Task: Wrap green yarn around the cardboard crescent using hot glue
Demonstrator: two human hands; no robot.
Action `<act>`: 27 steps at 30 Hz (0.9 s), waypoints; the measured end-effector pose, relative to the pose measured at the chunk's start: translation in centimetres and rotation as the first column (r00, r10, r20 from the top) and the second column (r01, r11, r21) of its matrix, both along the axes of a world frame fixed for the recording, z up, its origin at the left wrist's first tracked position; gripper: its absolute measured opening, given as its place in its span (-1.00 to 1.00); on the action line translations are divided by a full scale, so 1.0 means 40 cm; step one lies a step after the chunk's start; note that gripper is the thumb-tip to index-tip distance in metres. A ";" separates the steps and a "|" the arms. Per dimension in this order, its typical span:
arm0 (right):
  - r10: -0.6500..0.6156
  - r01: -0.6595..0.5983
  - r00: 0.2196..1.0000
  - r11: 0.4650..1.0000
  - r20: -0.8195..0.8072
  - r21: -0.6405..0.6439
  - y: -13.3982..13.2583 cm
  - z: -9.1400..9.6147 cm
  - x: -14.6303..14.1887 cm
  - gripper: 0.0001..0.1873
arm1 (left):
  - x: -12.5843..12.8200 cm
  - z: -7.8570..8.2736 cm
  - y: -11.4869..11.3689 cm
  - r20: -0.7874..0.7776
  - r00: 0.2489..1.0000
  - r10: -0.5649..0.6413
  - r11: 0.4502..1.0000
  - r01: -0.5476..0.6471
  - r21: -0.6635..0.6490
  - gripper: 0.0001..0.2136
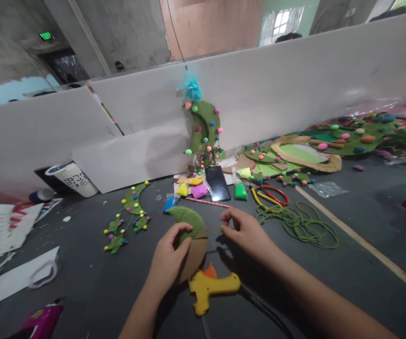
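Our left hand [169,259] holds a cardboard crescent [193,225] just above the floor [93,287]. The grip is closed over its inner edge, thumb on top. The upper half is already covered in green and the lower half is bare brown card. Our right hand [245,230] sits just beside it with a narrow, pinched grip. It looks to hold the green cord [302,226], though the strand at the fingers is too thin to be sure, and the rest lies coiled to the right. To do this well, we judge each turn should lie tight against the last, with the cord kept taut. The left thumb should press down the newest turn. The yellow glue gun [212,286] lies near our wrists, so we should keep clear of its tip.
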State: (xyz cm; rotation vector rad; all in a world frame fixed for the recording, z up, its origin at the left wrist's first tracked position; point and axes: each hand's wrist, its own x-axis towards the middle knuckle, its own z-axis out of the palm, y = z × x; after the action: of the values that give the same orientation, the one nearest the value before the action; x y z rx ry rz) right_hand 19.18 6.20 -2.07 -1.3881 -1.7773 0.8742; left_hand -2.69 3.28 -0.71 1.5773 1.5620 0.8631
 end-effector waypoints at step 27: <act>0.387 -0.388 0.921 0.921 -0.033 -0.025 -0.082 0.047 -0.031 -0.90 | -0.060 -0.017 0.040 -0.010 0.973 0.233 0.965 -0.230 0.123 -0.67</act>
State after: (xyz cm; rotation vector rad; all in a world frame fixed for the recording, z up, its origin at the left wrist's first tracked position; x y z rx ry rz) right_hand 17.94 2.92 -0.17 -1.0480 -2.0627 1.1236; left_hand -5.11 4.89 -1.40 1.5128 1.7650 1.0876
